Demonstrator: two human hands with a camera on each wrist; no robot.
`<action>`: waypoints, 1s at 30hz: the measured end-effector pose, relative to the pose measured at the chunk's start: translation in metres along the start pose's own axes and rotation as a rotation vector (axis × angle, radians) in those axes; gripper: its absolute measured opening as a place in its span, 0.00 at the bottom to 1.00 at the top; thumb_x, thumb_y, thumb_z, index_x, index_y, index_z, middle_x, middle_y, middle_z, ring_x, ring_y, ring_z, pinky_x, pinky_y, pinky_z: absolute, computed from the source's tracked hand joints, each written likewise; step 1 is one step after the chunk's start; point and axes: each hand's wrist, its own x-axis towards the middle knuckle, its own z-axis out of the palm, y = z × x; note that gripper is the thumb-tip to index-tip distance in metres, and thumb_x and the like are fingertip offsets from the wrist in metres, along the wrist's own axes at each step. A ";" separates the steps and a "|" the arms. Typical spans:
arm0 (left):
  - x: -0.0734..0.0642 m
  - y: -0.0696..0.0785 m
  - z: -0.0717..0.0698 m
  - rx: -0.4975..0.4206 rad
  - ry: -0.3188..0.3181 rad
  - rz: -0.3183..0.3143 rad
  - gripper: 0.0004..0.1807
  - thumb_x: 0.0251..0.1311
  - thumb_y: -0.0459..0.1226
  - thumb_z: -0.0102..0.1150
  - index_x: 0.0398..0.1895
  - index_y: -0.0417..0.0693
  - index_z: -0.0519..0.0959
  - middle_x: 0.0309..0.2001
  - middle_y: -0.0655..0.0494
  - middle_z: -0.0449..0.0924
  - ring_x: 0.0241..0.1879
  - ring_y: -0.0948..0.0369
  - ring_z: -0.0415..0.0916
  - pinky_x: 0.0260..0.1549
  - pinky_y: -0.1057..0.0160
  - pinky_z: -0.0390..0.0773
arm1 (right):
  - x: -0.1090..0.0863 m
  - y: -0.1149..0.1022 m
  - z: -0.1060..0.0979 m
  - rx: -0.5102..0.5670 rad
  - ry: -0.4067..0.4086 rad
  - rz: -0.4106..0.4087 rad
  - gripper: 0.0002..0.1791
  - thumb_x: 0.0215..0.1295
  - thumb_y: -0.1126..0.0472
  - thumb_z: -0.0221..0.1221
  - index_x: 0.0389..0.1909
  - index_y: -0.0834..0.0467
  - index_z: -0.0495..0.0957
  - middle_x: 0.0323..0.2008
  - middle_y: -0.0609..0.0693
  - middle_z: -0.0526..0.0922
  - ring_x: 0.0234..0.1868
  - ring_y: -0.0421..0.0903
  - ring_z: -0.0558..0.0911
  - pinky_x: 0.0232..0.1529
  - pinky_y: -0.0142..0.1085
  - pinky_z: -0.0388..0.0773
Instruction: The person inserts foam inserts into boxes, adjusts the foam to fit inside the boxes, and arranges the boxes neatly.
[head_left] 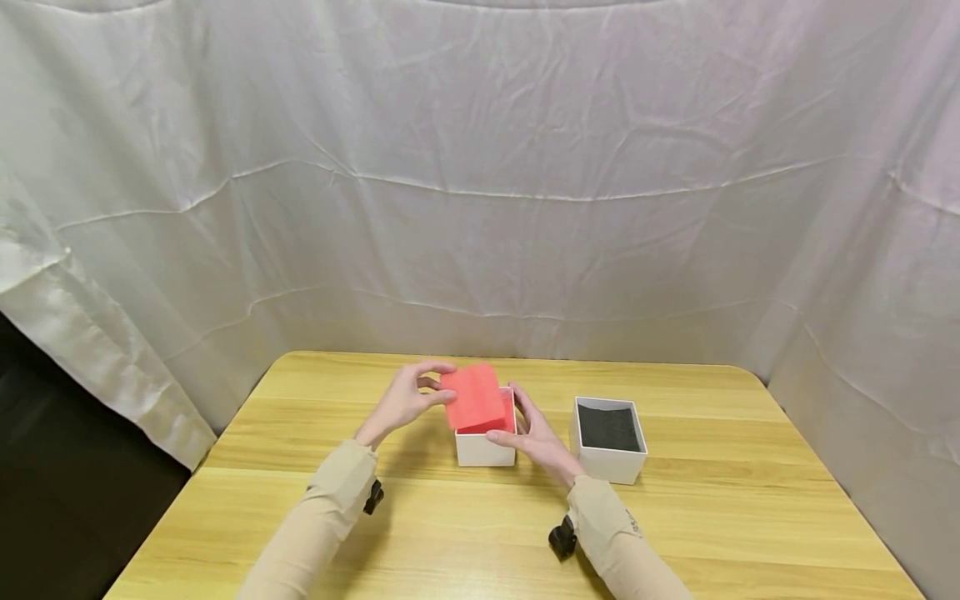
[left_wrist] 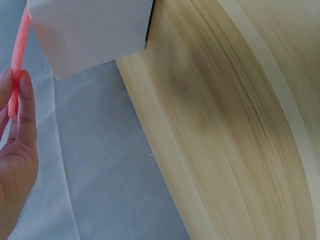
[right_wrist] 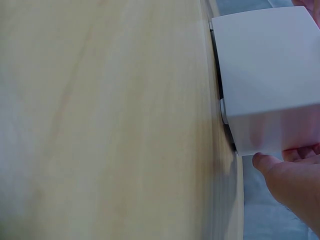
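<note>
A thin red square foam sheet [head_left: 474, 397] is tilted over the left part of a white open-topped box [head_left: 486, 452]. My left hand [head_left: 406, 400] pinches its left edge between thumb and fingers. In the left wrist view the sheet [left_wrist: 19, 52] shows edge-on in the fingertips, next to the box wall [left_wrist: 95, 35]. More red material [head_left: 508, 412] shows inside the box, partly hidden by the sheet. My right hand [head_left: 542, 437] holds the box at its right side, thumb at the near rim and fingers along the right wall. In the right wrist view its fingers touch the box [right_wrist: 270, 60].
A second white box [head_left: 611, 465] with a dark grey foam piece [head_left: 609, 429] in it stands to the right, close to my right wrist. Both boxes are on a wooden table [head_left: 720, 500]. A pale curtain [head_left: 525, 250] hangs behind the table's far edge.
</note>
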 end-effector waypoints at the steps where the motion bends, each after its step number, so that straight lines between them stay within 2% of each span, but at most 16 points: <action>1: 0.000 0.001 0.001 0.005 -0.003 -0.001 0.24 0.58 0.29 0.69 0.60 0.39 0.79 0.61 0.39 0.79 0.44 0.50 0.86 0.40 0.53 0.85 | 0.000 0.000 0.000 -0.001 0.000 -0.002 0.58 0.61 0.59 0.70 0.82 0.51 0.40 0.82 0.53 0.44 0.82 0.57 0.51 0.76 0.53 0.59; 8: 0.003 0.003 0.006 0.032 -0.012 -0.007 0.23 0.60 0.28 0.67 0.60 0.39 0.79 0.63 0.40 0.77 0.47 0.47 0.85 0.44 0.47 0.85 | 0.000 0.000 0.000 -0.004 0.000 -0.015 0.58 0.61 0.60 0.70 0.82 0.52 0.40 0.82 0.54 0.45 0.81 0.57 0.51 0.76 0.54 0.59; 10: 0.003 0.004 0.007 0.042 -0.014 0.000 0.22 0.61 0.28 0.67 0.59 0.39 0.79 0.63 0.39 0.77 0.47 0.47 0.85 0.44 0.48 0.85 | 0.000 0.000 0.000 -0.005 0.002 -0.011 0.59 0.60 0.60 0.70 0.82 0.52 0.39 0.82 0.54 0.44 0.82 0.58 0.50 0.77 0.53 0.58; 14: 0.005 0.004 0.009 0.063 -0.011 -0.003 0.22 0.61 0.29 0.67 0.59 0.39 0.80 0.62 0.41 0.78 0.47 0.49 0.85 0.41 0.58 0.86 | 0.000 0.000 0.000 -0.005 0.004 -0.009 0.59 0.60 0.60 0.70 0.82 0.52 0.39 0.82 0.55 0.42 0.82 0.58 0.48 0.77 0.53 0.56; 16: 0.007 0.004 0.011 0.066 -0.009 -0.012 0.22 0.61 0.29 0.67 0.60 0.40 0.80 0.62 0.42 0.79 0.47 0.49 0.85 0.41 0.60 0.85 | 0.000 0.000 0.000 -0.007 0.005 -0.011 0.59 0.60 0.60 0.70 0.82 0.52 0.39 0.82 0.55 0.42 0.82 0.58 0.47 0.78 0.53 0.55; 22: 0.009 0.005 0.014 0.082 -0.025 0.007 0.22 0.61 0.29 0.66 0.59 0.39 0.79 0.61 0.41 0.80 0.47 0.48 0.85 0.42 0.56 0.86 | 0.002 0.001 0.000 -0.004 -0.013 -0.033 0.57 0.61 0.61 0.70 0.82 0.48 0.41 0.82 0.52 0.43 0.82 0.56 0.49 0.77 0.52 0.57; 30: 0.009 0.004 0.018 0.115 -0.064 0.049 0.21 0.61 0.29 0.66 0.58 0.37 0.79 0.60 0.39 0.79 0.47 0.47 0.86 0.42 0.60 0.86 | 0.002 0.001 -0.001 -0.009 -0.022 -0.038 0.57 0.62 0.61 0.69 0.82 0.49 0.40 0.82 0.52 0.44 0.81 0.56 0.51 0.76 0.52 0.60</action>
